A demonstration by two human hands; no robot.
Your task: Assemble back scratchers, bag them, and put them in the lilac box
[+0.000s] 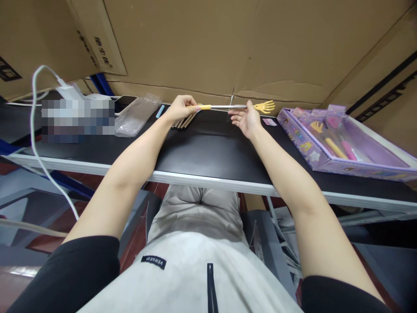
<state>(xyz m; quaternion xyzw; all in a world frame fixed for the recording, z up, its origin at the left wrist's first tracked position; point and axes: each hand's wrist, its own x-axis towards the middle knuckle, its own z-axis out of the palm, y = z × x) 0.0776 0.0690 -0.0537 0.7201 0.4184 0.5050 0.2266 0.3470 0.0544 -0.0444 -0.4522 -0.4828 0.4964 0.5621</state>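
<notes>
A telescopic back scratcher is stretched level above the black table, its metal rod drawn out between a yellow grip and a yellow hand-shaped head. My left hand is closed around the yellow grip. With thumb and finger my right hand pinches the rod just below the head, its other fingers loosely spread. Several brown sticks with black ends lie below my left hand. Beyond the right hand, a small pink card rests on the tabletop.
A purple display box at the right contains a yellow back scratcher and pink items. To the left are a light blue stick, a clear plastic bag, a phone and a white cable. Cardboard walls the back.
</notes>
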